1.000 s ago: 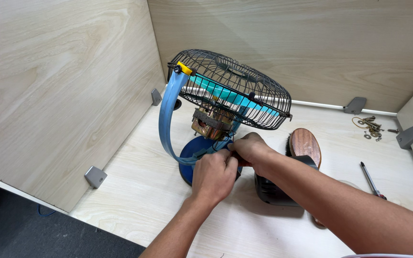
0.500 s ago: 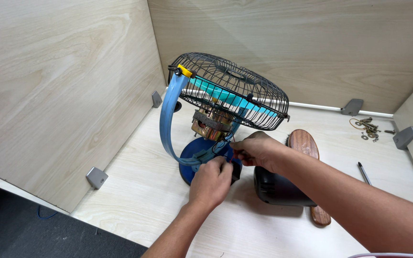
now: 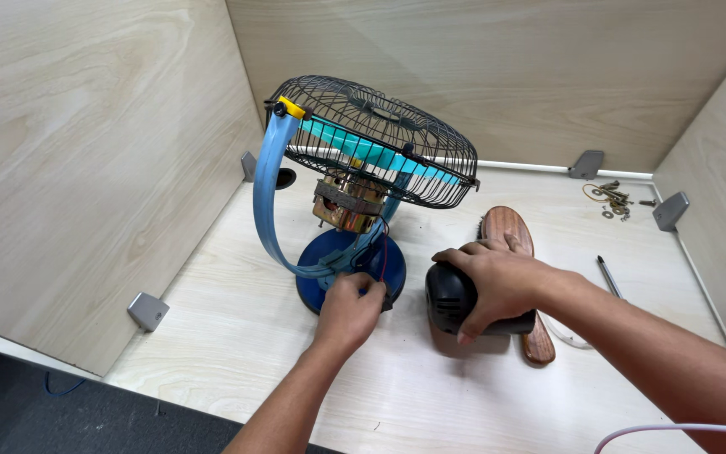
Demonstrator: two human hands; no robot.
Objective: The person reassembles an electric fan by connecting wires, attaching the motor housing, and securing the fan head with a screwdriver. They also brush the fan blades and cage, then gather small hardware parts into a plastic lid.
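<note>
Pale wooden table (image 3: pixel 237 336), one fan (image 3: pixel 363 168), left hand (image 3: pixel 348 307) fingers pinching its base, right hand (image 3: pixel 502 282) fingers clamped on one black housing (image 3: pixel 449 294)

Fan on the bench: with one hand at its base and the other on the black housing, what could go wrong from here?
1. The fan is tilted with a heavy cage up top; only the left hand steadies its base, so it may tip.
2. Thin wires hang by the left fingers and could snag.
3. The right hand presses the black housing near the brush, which may get knocked.
</note>
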